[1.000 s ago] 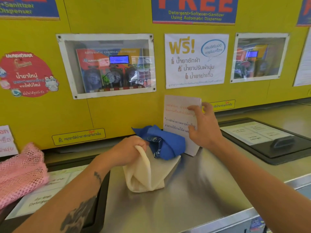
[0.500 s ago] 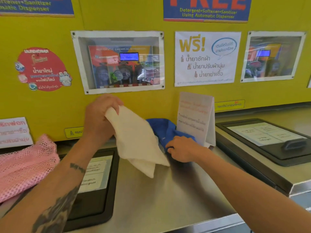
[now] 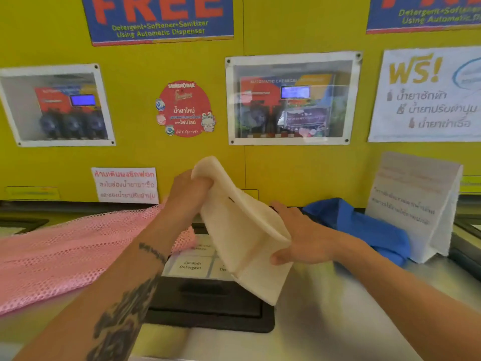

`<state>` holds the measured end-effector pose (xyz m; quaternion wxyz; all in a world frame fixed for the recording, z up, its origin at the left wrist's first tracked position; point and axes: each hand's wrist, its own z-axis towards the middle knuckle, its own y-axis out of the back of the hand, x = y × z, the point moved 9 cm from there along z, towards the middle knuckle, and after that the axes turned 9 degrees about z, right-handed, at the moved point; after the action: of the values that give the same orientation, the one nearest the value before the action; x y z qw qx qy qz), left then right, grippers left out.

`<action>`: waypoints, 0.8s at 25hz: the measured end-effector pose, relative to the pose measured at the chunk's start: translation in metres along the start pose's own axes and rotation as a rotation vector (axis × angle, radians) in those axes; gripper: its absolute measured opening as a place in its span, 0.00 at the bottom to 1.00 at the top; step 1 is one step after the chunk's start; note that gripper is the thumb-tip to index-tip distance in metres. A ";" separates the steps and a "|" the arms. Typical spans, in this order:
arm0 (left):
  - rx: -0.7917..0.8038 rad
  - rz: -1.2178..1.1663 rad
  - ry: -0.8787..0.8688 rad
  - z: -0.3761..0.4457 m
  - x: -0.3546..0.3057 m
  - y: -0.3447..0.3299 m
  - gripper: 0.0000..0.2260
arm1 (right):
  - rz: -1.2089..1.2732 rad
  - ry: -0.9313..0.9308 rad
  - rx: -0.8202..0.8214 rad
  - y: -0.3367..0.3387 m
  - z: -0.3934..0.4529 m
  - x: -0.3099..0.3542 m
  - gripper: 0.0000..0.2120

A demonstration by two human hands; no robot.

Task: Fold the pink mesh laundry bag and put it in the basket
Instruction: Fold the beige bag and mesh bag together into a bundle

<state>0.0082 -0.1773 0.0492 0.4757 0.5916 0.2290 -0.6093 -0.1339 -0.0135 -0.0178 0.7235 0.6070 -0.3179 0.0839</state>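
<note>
Since half a second ago the view has turned to the left, so the pink mesh laundry bag [image 3: 78, 254] now fills much of the left side, and the right hand [image 3: 299, 241] has left the blue cloth and come onto the cream one.

Behind everything stands the yellow wall [image 3: 299, 173] with its posters and two small windows. Below it runs the steel desk [image 3: 338, 321], with a black lid [image 3: 208, 308] set into it, partly under the forearms. The pink mesh laundry bag lies spread and loose on the left part of the desk, not folded, and it reaches behind the left forearm. No hand touches it.

The cream cloth [image 3: 242, 230] hangs in the air above the black lid, tilted from upper left to lower right. The left hand [image 3: 187, 194] is raised, wrist bent, and its grip is closed tightly on the top corner of the cloth. The right hand is lower, palm turned toward the left, and pinches the right edge of the cloth between thumb and fingers. Both forearms reach forward from the bottom corners of the view.

The blue cloth [image 3: 364, 227] lies crumpled on the desk, just right of the right hand. A folded white paper sign [image 3: 416, 204] stands beside it, touching it, at the wall.
</note>
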 end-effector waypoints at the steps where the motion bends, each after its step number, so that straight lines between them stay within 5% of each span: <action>1: 0.020 0.007 -0.018 0.002 -0.003 0.009 0.09 | 0.095 0.043 -0.017 0.001 0.004 0.019 0.43; 4: -0.010 0.014 -0.152 0.008 -0.024 0.048 0.09 | 0.069 0.190 -0.330 0.045 0.019 0.082 0.07; 8: 0.010 -0.019 -0.223 0.013 -0.044 0.123 0.06 | 0.010 0.192 -0.587 0.140 0.031 0.160 0.07; 11: 0.295 0.213 -0.111 0.008 -0.007 0.146 0.09 | -0.085 0.112 -0.530 0.164 0.070 0.192 0.13; 15: 0.654 0.503 0.039 -0.024 0.100 0.130 0.16 | -0.308 0.066 -0.235 0.099 0.132 0.207 0.18; 20: 0.383 0.166 0.025 -0.005 0.088 0.190 0.14 | -0.516 -0.010 -0.029 0.043 0.180 0.205 0.12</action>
<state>0.1858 -0.2845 0.0201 0.4001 0.6956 0.0651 -0.5932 -0.0600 -0.2249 0.1437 0.7279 0.6581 -0.1573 -0.1112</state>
